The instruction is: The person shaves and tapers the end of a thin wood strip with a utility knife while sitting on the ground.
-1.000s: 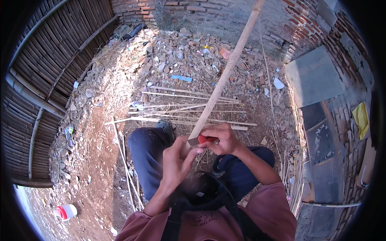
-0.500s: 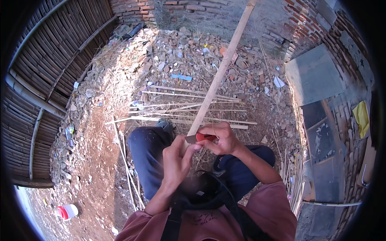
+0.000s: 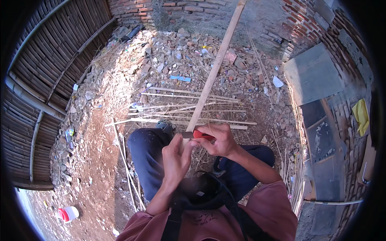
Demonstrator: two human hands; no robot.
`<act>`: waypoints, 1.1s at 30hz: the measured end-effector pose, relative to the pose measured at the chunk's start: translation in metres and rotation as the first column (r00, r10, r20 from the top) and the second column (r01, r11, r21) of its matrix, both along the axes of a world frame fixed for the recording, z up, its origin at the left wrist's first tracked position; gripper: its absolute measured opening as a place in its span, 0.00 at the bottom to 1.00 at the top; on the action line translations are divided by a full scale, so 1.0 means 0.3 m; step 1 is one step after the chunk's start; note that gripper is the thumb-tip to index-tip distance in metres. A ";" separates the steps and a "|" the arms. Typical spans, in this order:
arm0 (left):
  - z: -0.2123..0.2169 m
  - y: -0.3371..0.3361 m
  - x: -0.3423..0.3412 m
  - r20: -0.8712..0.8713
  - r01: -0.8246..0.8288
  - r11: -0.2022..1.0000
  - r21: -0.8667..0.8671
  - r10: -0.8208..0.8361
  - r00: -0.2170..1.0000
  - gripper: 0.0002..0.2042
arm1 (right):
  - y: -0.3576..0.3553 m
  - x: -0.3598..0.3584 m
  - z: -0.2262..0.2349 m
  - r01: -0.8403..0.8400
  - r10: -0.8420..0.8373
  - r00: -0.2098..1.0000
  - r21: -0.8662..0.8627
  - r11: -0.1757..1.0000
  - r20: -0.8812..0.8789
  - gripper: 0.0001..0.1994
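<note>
A long, flat wooden strip [image 3: 213, 78] slants from between my hands up toward the far wall. My left hand [image 3: 175, 157] is closed on its near end, thumb and fingers pinching it. My right hand [image 3: 220, 139] grips the red handle of a utility knife [image 3: 203, 135]. The knife's wide grey blade lies across the strip close to my left fingertips. My right thumb reaches near the left thumb, beside the blade. Whether the blade's edge sits in the wood is too small to tell.
Several thin strips [image 3: 189, 119] lie on the ground beyond my knees. Rubble [image 3: 169, 60] spreads up to the brick wall [image 3: 201, 8]. A bamboo screen [image 3: 52, 64] stands at left, grey panels [image 3: 315, 74] lean at right. A white tub with red lid [image 3: 68, 214] is at lower left.
The far end of the strip has swung a little to the left. The knife has tilted slightly and moved a bit left and up along the strip. My left hand has hardly moved.
</note>
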State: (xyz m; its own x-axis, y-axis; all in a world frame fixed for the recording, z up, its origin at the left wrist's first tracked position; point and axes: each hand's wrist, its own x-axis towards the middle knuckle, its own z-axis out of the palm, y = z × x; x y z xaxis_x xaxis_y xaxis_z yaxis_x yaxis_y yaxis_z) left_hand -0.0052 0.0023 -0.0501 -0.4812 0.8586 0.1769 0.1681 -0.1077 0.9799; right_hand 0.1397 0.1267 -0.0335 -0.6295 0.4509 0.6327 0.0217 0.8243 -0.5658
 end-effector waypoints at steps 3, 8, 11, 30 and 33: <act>0.037 0.005 0.005 -0.046 -0.003 0.999 -0.042 0.001 0.999 0.13 | 0.004 0.013 -0.005 0.046 -0.046 0.998 -0.015 0.999 0.038 0.12; 0.058 0.000 0.002 -0.134 -0.025 0.997 -0.079 0.015 0.991 0.14 | 0.014 0.006 0.024 0.049 -0.050 0.998 0.026 0.998 0.037 0.13; 0.098 -0.013 0.016 -0.128 -0.041 0.995 -0.094 0.029 0.991 0.11 | 0.046 0.017 0.039 0.074 -0.075 0.997 0.038 0.997 0.022 0.13; -0.022 -0.185 0.004 -0.260 0.023 0.978 -0.207 -0.078 0.962 0.11 | 0.297 0.110 0.112 0.400 -0.427 0.889 -0.177 0.899 -0.162 0.14; -0.031 -0.209 -0.008 -0.226 0.052 0.967 -0.251 -0.111 0.968 0.11 | 0.394 0.167 0.128 0.399 -0.453 0.875 -0.274 0.875 -0.170 0.13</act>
